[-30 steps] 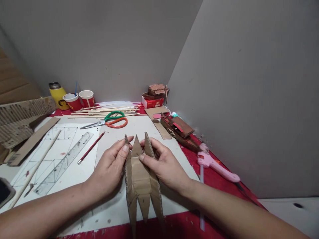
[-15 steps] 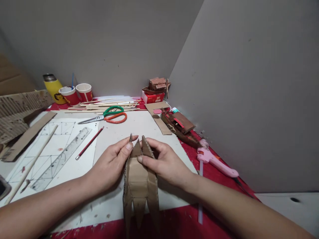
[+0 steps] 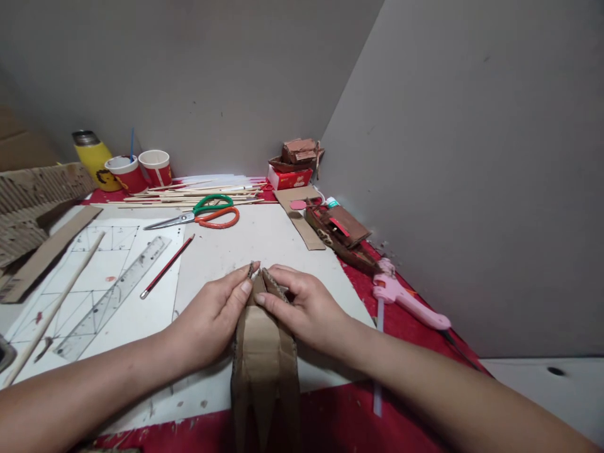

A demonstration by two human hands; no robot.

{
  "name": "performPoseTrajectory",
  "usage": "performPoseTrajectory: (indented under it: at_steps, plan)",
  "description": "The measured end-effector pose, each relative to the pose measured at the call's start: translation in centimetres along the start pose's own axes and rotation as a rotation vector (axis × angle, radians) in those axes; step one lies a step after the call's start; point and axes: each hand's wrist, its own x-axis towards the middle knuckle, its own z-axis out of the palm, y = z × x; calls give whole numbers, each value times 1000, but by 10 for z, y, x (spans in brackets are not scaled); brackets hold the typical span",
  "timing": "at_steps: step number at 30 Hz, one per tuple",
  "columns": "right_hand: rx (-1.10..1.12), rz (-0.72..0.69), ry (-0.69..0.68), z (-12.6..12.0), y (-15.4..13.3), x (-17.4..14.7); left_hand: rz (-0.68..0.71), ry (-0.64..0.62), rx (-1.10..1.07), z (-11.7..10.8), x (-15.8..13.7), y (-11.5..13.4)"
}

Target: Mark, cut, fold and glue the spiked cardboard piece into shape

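A folded cardboard piece [image 3: 265, 336] with pointed flaps at both ends is held between my hands over the front of the white board [image 3: 207, 264]. My left hand [image 3: 214, 308] pinches its far left flap between thumb and fingers. On the other side my right hand [image 3: 309, 305] grips the right flap, with the thumb pressed on the middle flap and the fingers behind. The tips of the far flaps come close together. Beyond my left hand lies a red pencil [image 3: 167, 266], beside a clear ruler [image 3: 113, 296].
Scissors [image 3: 201, 216] lie near several wooden sticks [image 3: 189, 196] at the back. A pink glue gun [image 3: 410, 302] and a brown model boat [image 3: 342, 236] are on the right. Paper cups [image 3: 155, 168] and a yellow bottle [image 3: 97, 163] stand back left.
The far flaps of the cardboard have been drawn closer together, the right flap moving inward. The cardboard's near end has tilted down, and the view has shifted slightly.
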Motion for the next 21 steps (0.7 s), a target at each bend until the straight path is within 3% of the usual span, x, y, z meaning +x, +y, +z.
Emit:
performPoseTrajectory:
  at_steps: [9, 15, 21]
  plan:
    - [-80, -64, -20, -1, 1, -3, 49, 21, 133, 1, -3, 3]
    - [-63, -65, 28, 1, 0, -3, 21, 148, 61, 3, -7, -2]
    - [-52, -79, 72, 3, -2, -4, 46, 211, 124, 5, -12, -3]
